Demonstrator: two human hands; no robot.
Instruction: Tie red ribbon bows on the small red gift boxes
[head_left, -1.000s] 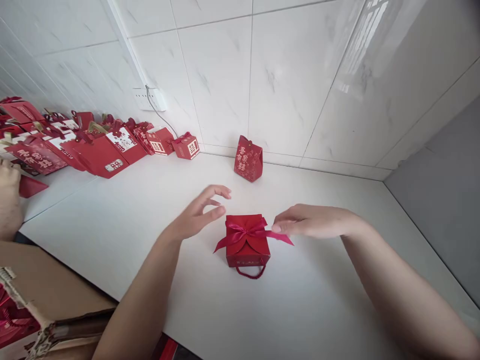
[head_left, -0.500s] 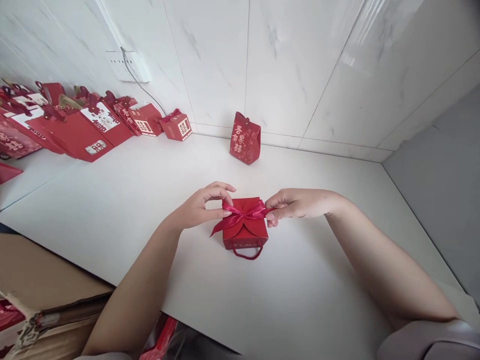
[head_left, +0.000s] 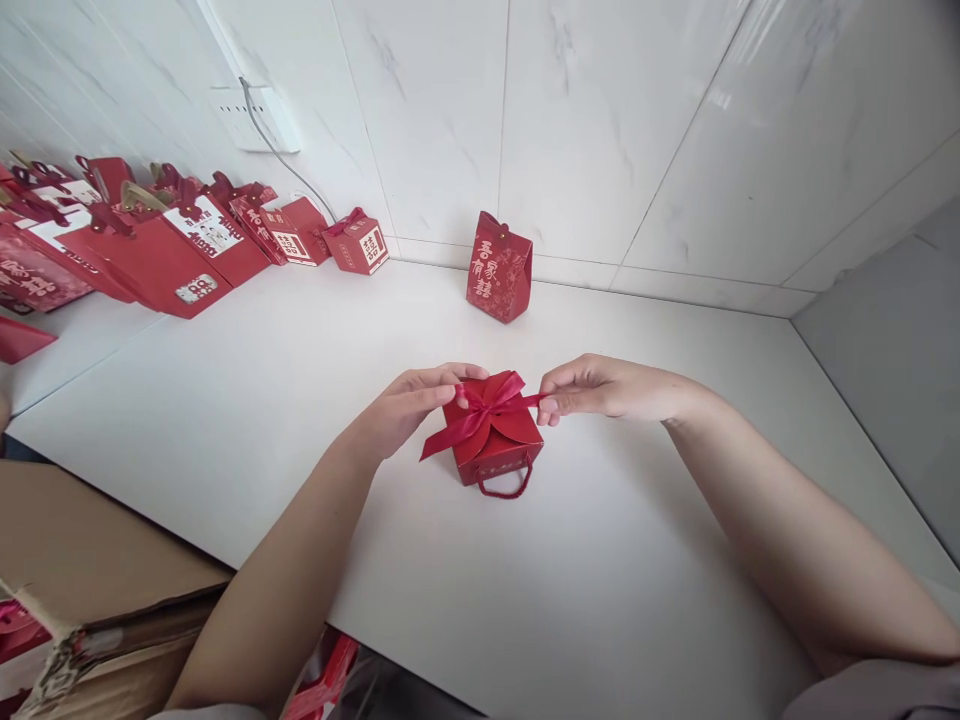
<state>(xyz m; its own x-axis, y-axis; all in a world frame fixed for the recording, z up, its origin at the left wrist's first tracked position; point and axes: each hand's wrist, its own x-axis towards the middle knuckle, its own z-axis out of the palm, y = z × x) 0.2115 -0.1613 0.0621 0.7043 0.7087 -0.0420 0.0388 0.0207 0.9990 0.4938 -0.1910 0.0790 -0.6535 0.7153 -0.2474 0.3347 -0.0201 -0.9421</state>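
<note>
Bags (head_left: 146, 255) of red paper stand crowded at the left, along the tiled wall (head_left: 577, 150), and a small red box (head_left: 360, 245) with white label ends their row. Above it, a grey cable (head_left: 281, 155) hangs from the white socket (head_left: 262, 125). Farther right, one upright red bag (head_left: 496, 275) stands near the wall, behind the gift box (head_left: 511, 430) and apart from it. At the lower left, a cardboard box (head_left: 97, 540) with torn edge contains red items, only partly visible. The gift box sits on the tabletop (head_left: 600, 560) between both hands; its flaps are folded over, so its inside is hidden. The left hand (head_left: 409, 400) bends around the left far corner, fingers against the box; whether they pinch the bow, I cannot tell. The right hand (head_left: 600, 388), knuckles up, pinches the right end of the ribbon (head_left: 457, 432) between thumb and fingers.
</note>
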